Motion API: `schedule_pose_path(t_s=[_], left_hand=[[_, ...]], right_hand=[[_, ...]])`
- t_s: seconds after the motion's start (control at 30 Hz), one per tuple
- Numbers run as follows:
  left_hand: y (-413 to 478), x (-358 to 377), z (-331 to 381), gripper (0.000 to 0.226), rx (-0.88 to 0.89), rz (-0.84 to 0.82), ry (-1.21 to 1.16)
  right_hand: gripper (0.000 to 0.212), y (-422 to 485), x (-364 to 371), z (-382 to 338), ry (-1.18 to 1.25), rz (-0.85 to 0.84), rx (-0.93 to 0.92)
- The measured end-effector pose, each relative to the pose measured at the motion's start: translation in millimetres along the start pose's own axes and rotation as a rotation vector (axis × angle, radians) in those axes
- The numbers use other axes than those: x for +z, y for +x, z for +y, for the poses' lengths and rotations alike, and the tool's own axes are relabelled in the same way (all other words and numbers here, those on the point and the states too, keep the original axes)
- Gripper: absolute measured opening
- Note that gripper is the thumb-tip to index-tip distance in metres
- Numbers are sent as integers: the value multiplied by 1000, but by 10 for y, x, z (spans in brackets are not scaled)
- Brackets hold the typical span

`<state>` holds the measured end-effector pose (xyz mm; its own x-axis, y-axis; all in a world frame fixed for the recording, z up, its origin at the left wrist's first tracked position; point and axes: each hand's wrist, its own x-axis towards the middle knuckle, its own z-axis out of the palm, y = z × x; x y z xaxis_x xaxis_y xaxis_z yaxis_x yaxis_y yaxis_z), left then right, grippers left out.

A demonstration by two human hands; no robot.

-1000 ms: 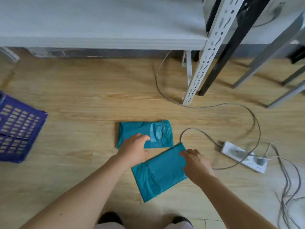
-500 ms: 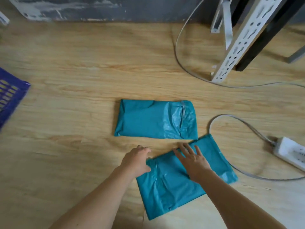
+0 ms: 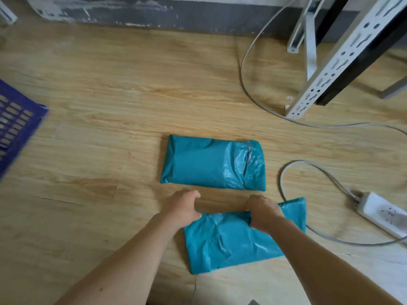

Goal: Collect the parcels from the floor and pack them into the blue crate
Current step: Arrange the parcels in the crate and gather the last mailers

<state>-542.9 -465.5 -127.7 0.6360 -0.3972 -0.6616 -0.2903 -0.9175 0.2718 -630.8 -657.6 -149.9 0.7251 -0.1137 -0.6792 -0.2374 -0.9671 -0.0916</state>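
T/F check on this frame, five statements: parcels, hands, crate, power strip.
1. Two teal parcels lie on the floor. True: the far parcel and the near parcel.
2. Both hands grip the far parcel. False: the left hand and right hand are on the near parcel's far edge.
3. The blue crate sits at the left edge of view. True.
4. A parcel is already in the crate. False: none shows in the visible part of it.
5. The power strip lies left of the parcels. False: it lies to their right.
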Motion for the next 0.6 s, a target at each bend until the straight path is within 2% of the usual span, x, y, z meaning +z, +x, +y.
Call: schedule_pose_path(t_s=[0.2,0.4,0.5,0.6], left_hand=[[-745,-852,89,56,-10,-17,5],[-1691,-2054,213,36,138,187,375],[-2208,-2630,298,26,204,184,450],[-2763,-3125,379,23,214,198,419]], right_hand=[[33,-696,-913,-291,111,7,53],[33,-1610,-2152,-786,157,81,-20],[29,-2148,-2777,-1090,171,123,-73],[26,-2695,-3320,-1351,146,175,-110]])
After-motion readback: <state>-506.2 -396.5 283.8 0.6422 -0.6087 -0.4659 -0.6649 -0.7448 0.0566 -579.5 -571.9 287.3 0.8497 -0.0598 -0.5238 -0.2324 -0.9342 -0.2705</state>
